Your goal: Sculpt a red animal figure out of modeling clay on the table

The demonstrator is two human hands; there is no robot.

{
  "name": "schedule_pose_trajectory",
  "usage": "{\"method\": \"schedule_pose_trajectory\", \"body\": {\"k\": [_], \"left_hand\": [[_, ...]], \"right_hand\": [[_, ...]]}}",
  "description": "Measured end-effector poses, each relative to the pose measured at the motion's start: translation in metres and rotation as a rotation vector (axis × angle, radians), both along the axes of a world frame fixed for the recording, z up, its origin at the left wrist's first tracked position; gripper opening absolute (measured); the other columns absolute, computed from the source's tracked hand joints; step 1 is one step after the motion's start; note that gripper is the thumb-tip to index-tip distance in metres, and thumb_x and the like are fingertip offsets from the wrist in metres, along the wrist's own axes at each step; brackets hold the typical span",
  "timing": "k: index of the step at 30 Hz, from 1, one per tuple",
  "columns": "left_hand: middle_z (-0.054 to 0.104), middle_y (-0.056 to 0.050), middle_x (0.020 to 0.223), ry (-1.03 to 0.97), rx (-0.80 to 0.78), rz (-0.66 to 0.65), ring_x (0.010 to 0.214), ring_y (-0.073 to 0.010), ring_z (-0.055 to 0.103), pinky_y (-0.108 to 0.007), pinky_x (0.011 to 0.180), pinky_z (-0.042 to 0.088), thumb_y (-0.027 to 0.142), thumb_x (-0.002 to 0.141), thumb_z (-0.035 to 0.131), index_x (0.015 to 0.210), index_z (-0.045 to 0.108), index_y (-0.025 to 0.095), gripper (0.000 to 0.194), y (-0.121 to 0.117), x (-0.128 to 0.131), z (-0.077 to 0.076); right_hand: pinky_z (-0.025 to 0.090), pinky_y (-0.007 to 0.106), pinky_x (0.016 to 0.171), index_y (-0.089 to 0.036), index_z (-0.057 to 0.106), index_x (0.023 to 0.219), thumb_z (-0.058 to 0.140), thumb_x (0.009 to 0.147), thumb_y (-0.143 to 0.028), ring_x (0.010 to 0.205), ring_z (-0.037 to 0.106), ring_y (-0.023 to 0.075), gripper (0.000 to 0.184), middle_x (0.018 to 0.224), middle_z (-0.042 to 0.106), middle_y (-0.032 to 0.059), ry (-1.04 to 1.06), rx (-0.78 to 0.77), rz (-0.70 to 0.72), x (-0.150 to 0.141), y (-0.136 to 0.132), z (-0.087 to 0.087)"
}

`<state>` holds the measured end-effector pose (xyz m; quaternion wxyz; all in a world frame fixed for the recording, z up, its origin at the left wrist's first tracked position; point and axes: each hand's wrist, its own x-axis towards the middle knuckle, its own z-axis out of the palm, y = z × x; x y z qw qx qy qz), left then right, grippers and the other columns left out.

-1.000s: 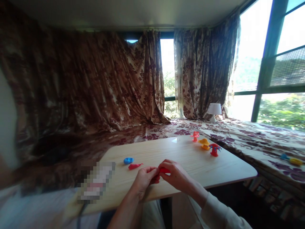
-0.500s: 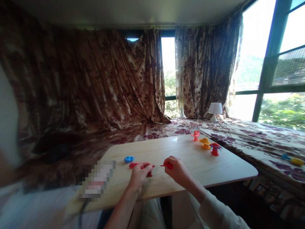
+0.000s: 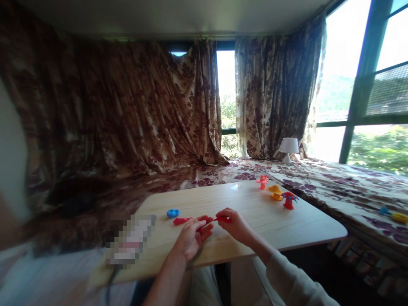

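Observation:
My left hand point(image 3: 191, 239) is over the table's near middle, palm turned partly up, thumb and fingers curled round a bit of red modelling clay that they mostly hide. Close beside it, my right hand point(image 3: 234, 227) pinches a red modelling clay piece point(image 3: 224, 219) whose thin end points at the left fingertips. Whether the red bits in the two hands are joined, I cannot tell. Just beyond my left hand lies a pinkish-red lump point(image 3: 181, 221), with a dented blue lump point(image 3: 173, 213) behind it.
On the table point(image 3: 255, 238), to the far right, stand a pink-red figure point(image 3: 262, 182), a yellow figure point(image 3: 276, 193) and a red figure with blue spikes point(image 3: 289, 201). A blurred-out device point(image 3: 132, 240) with a cable lies left. A white lamp point(image 3: 288, 145) stands behind.
My left hand has turned its palm upward and its fingers have loosened and moved right. The hands are closer together. The pinkish-red lump now shows apart from my left hand.

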<state>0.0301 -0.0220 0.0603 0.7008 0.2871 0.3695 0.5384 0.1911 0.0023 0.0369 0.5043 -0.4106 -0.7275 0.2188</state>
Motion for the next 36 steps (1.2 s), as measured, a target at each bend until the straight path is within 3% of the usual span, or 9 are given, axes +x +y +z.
{"method": "schedule_pose_trajectory", "body": {"k": [3,8,12,15,18,22,28,33,36], "left_hand": [[0.061,-0.002,0.061,-0.073,-0.005,0.034,0.049,-0.0077,0.059,-0.019,0.049,0.050,-0.002,0.080,0.044,0.083,0.058,0.009,0.018,0.002,-0.002,-0.003],[0.041,0.008,0.044,-0.115,0.039,0.043,0.033,-0.0018,0.037,-0.014,0.037,0.037,0.016,0.087,0.045,0.079,0.058,0.010,0.017,0.002,-0.001,-0.005],[0.056,0.000,0.061,-0.069,0.059,0.075,0.046,-0.0042,0.051,-0.018,0.051,0.047,0.002,0.079,0.044,0.088,0.058,0.010,0.019,0.006,0.002,-0.008],[0.052,0.004,0.056,0.010,0.120,0.133,0.043,-0.0034,0.047,-0.018,0.049,0.045,0.004,0.075,0.050,0.087,0.060,0.012,0.017,0.011,0.004,-0.012],[0.041,0.009,0.048,0.133,0.232,0.221,0.037,-0.0027,0.036,-0.015,0.040,0.035,0.022,0.072,0.061,0.084,0.063,0.013,0.015,0.015,0.007,-0.018],[0.053,0.005,0.056,0.305,0.353,0.258,0.045,-0.0056,0.042,-0.017,0.041,0.034,0.028,0.058,0.073,0.084,0.068,0.013,0.030,0.017,0.009,-0.026],[0.058,0.002,0.065,0.710,0.623,0.114,0.055,-0.0094,0.048,-0.022,0.057,0.041,0.033,0.071,0.060,0.109,0.062,0.014,0.042,0.016,0.008,-0.032],[0.059,0.002,0.063,0.768,0.658,0.123,0.056,-0.0104,0.049,-0.023,0.059,0.042,0.036,0.072,0.060,0.111,0.061,0.013,0.045,0.014,0.008,-0.031],[0.062,0.000,0.065,0.790,0.666,0.154,0.058,-0.0120,0.052,-0.024,0.059,0.043,0.036,0.071,0.061,0.100,0.067,0.015,0.036,0.011,0.009,-0.028]], "right_hand": [[0.046,0.032,0.076,-0.018,0.069,0.088,0.057,0.069,-0.010,0.081,0.059,0.0197,0.024,0.084,0.066,0.0061,-0.205,0.101,-0.073,0.003,0.004,-0.007],[0.043,0.032,0.083,-0.019,0.064,0.101,0.058,0.071,-0.012,0.092,0.055,0.0207,0.032,0.097,0.062,0.0072,-0.263,0.183,-0.126,0.004,0.000,-0.017],[0.040,0.036,0.084,-0.021,0.061,0.106,0.057,0.068,-0.009,0.097,0.052,0.0244,0.041,0.105,0.061,0.0082,-0.373,0.160,-0.255,0.006,-0.003,-0.019],[0.040,0.036,0.079,-0.019,0.065,0.095,0.055,0.069,-0.007,0.092,0.054,0.0257,0.030,0.095,0.065,0.0091,-0.391,0.083,-0.337,0.008,-0.001,-0.019],[0.042,0.031,0.074,-0.019,0.067,0.085,0.052,0.073,-0.008,0.082,0.057,0.0208,0.022,0.083,0.065,0.0058,-0.288,0.099,-0.243,0.008,-0.001,-0.018],[0.044,0.025,0.065,-0.018,0.065,0.092,0.049,0.082,-0.014,0.073,0.058,0.0150,0.020,0.085,0.063,0.0045,-0.050,0.144,-0.071,0.006,-0.003,-0.016],[0.046,0.024,0.066,-0.017,0.066,0.092,0.051,0.082,-0.015,0.077,0.059,0.0152,0.018,0.085,0.063,0.0044,0.053,0.123,0.033,0.006,-0.007,-0.013],[0.046,0.024,0.065,-0.016,0.066,0.091,0.052,0.080,-0.013,0.075,0.059,0.0146,0.018,0.083,0.063,0.0045,0.070,0.143,0.043,0.007,-0.007,-0.011],[0.046,0.024,0.066,-0.016,0.066,0.091,0.052,0.081,-0.014,0.076,0.059,0.0147,0.018,0.084,0.064,0.0049,0.070,0.143,0.064,0.006,-0.007,-0.011]]}}
